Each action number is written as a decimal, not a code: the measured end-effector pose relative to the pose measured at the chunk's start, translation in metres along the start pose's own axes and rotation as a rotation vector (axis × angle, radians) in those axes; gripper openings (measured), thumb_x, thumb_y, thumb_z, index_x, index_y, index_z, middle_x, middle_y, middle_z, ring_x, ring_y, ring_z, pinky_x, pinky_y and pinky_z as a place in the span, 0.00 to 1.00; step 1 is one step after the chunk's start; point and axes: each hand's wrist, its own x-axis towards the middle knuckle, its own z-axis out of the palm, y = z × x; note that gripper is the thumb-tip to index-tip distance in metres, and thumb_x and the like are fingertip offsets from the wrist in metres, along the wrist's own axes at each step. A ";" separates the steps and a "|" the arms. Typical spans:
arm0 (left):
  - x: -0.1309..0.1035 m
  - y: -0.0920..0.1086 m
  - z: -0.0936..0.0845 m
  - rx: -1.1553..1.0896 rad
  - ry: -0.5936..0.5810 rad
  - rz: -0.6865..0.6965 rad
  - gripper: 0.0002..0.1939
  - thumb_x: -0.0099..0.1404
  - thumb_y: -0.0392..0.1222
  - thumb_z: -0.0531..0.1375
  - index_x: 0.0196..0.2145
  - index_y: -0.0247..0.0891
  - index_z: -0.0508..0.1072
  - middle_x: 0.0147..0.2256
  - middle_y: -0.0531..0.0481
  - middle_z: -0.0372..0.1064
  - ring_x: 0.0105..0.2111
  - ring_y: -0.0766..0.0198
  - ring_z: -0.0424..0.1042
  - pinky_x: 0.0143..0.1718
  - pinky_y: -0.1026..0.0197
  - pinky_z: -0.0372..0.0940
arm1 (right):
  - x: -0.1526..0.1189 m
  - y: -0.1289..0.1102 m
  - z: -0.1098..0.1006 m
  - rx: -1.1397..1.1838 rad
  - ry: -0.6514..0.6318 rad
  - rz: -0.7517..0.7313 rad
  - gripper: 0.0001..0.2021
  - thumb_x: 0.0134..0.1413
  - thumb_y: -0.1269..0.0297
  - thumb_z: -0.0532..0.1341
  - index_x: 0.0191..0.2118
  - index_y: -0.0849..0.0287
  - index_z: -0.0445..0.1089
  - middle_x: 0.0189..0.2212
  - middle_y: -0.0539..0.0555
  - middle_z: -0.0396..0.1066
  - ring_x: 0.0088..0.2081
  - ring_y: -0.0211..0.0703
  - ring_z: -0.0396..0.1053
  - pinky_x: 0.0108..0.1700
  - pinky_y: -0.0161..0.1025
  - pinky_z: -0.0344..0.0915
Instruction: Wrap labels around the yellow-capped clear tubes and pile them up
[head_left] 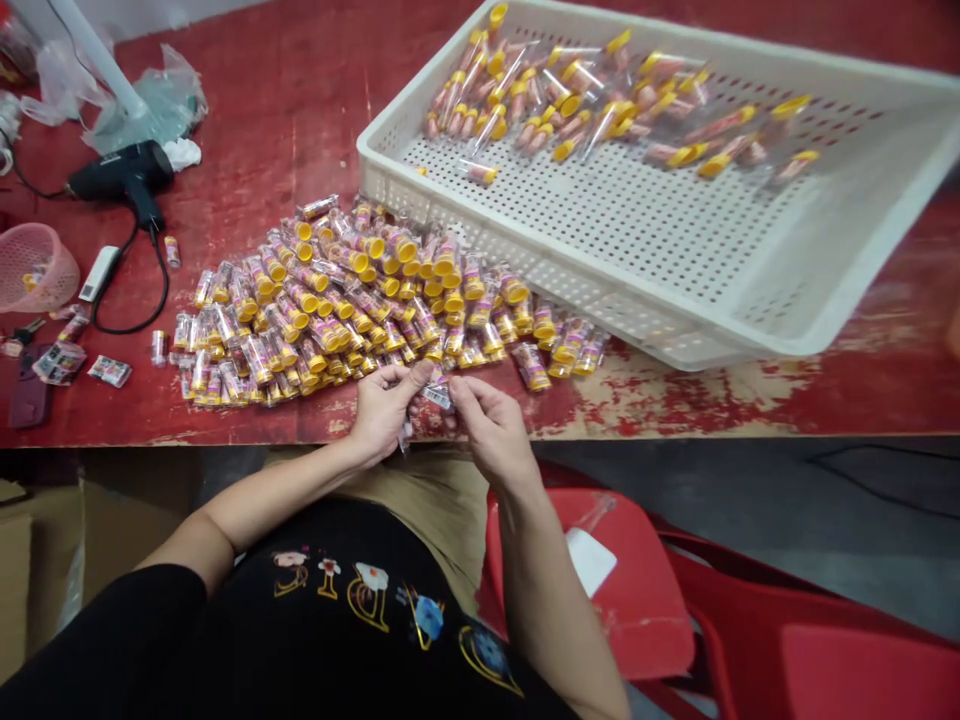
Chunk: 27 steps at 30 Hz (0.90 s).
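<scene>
Between my two hands, at the table's front edge, is a small clear plastic sleeve with dark barcode-like print. My left hand pinches one side of it between thumb and forefinger, and more clear plastic hangs below those fingers. The fingertips of my right hand are closed on the sleeve's other side. Just beyond both hands lies a large heap of small clear tubes with yellow caps and pink-purple printed wraps.
A white perforated crate at the right holds loose yellow-capped tubes. To the left lie a black heat gun with its cord, a pink basket and printed sleeve bundles. A red chair stands beside me.
</scene>
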 end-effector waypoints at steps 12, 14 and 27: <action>-0.008 0.003 0.002 0.013 0.002 -0.062 0.31 0.44 0.67 0.75 0.23 0.35 0.70 0.20 0.59 0.61 0.18 0.76 0.58 0.19 0.69 0.57 | -0.038 -0.019 -0.002 0.385 0.376 -0.395 0.14 0.50 0.55 0.75 0.43 0.50 0.79 0.41 0.48 0.75 0.40 0.34 0.72 0.44 0.33 0.72; -0.011 0.002 0.004 0.016 -0.021 -0.076 0.31 0.43 0.66 0.75 0.23 0.35 0.71 0.21 0.59 0.63 0.18 0.76 0.59 0.19 0.69 0.56 | -0.037 -0.014 0.008 0.337 0.474 -0.451 0.15 0.51 0.53 0.74 0.43 0.50 0.78 0.43 0.50 0.76 0.39 0.35 0.73 0.41 0.33 0.72; -0.017 0.019 0.008 0.027 -0.093 -0.174 0.29 0.48 0.63 0.75 0.32 0.37 0.74 0.27 0.54 0.71 0.20 0.69 0.70 0.18 0.68 0.59 | -0.073 -0.001 -0.003 -0.416 0.526 -0.694 0.18 0.64 0.69 0.64 0.56 0.47 0.77 0.50 0.55 0.79 0.53 0.50 0.77 0.58 0.55 0.73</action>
